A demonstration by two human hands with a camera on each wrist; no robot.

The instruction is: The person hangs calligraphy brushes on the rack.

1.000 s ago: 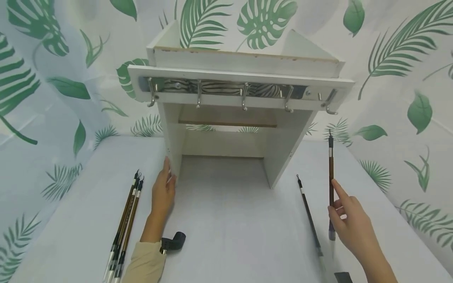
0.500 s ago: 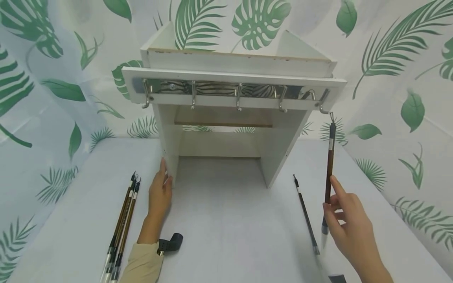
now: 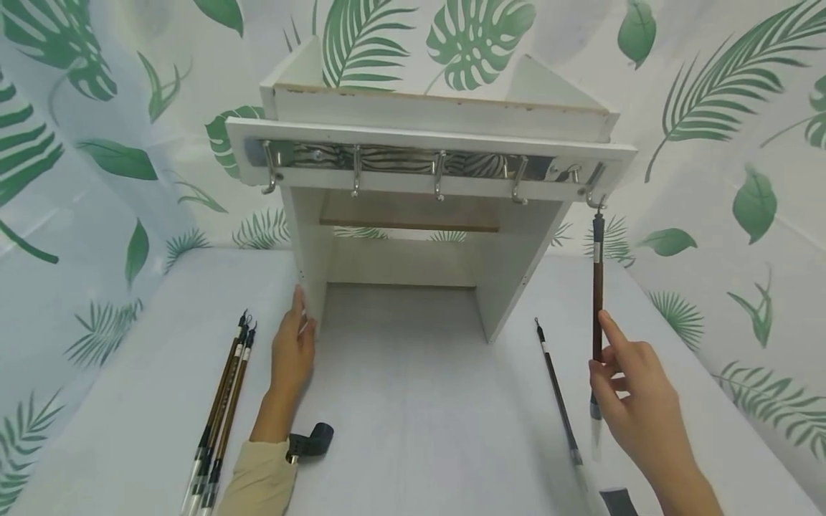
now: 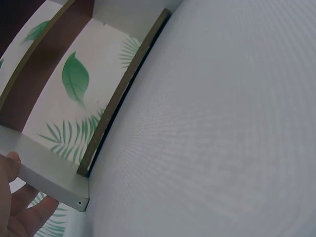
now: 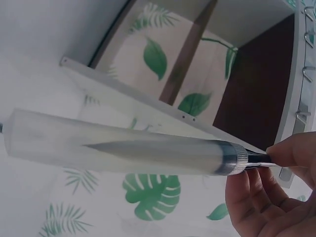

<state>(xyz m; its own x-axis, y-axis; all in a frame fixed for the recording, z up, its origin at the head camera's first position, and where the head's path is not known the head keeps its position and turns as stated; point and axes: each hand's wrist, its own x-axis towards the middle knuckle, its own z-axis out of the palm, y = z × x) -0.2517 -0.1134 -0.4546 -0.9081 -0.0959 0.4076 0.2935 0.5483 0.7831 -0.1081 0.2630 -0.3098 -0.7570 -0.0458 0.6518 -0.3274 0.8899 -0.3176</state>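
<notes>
In the head view a white wooden hook rack [image 3: 387,178] stands on the table, with several metal hooks along its front board. My left hand [image 3: 292,355] holds the rack's left side panel near its foot; the left wrist view shows the thumb [image 4: 12,165] on the inner face and fingers outside. My right hand [image 3: 635,390] pinches a brown-handled calligraphy brush [image 3: 598,287], tip down. The brush's hanging loop overlaps the end of the rightmost hook [image 3: 595,197]. A clear cap [image 5: 118,148] covers its pale bristles in the right wrist view.
A second, thin dark brush [image 3: 558,390] lies on the table right of the rack. To the left, several brown brushes [image 3: 226,408] lie side by side. A leaf-patterned cloth [image 3: 697,179] hangs behind and at both sides.
The brush in my right hand has moved up and slightly left, from below the rightmost hook to its loop meeting the hook's end. My left hand has kept its place on the panel.
</notes>
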